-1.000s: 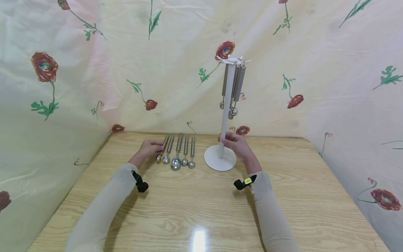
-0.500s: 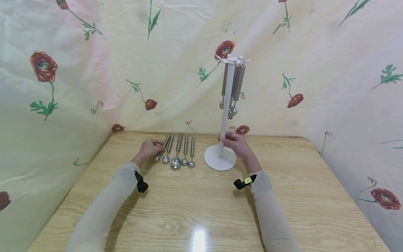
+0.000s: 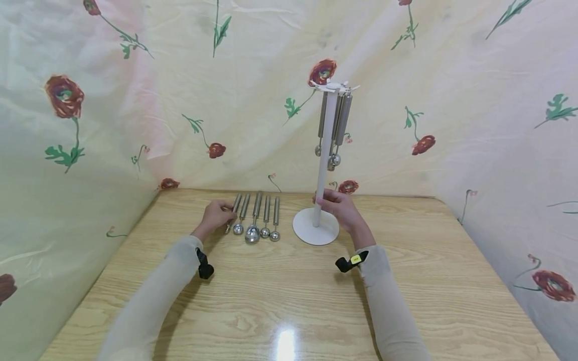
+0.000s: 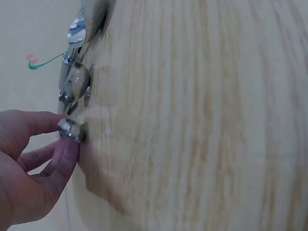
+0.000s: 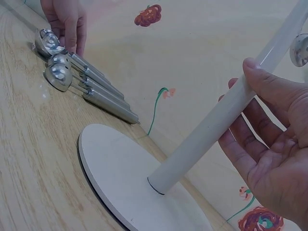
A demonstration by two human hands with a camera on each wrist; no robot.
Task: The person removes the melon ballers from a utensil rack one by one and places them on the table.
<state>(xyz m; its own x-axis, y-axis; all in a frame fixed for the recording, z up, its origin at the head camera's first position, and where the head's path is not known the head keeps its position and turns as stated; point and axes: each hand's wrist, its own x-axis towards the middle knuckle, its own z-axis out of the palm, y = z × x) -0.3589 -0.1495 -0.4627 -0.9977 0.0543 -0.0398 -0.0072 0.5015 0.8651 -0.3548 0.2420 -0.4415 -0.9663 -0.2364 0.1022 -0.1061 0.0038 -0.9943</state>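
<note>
Several metal scoops with cylindrical handles and round bowls lie in a row on the table, the largest scoop [image 3: 252, 233] in the middle. At the row's left end, my left hand [image 3: 215, 214] pinches the leftmost scoop [image 3: 236, 203] by thumb and fingers. In the left wrist view its bowl [image 4: 72, 129] shows between the fingertips; most of the handle is hidden. My right hand [image 5: 276, 144] holds the pole of a white stand [image 5: 204, 132], thumb in front and fingers behind. More metal scoops [image 3: 344, 120] hang from the hooked top of the stand.
The stand's round base [image 3: 311, 235] rests on the wood-grain table [image 3: 253, 296], right of the row. A flower-printed cloth [image 3: 253, 100] closes off the back and both sides. Bright light reflects near the table's front.
My left hand shifts slightly, and the leftmost scoop leans more at half a second ago, then lies nearly in line with the others again. The right hand and stand stay still.
</note>
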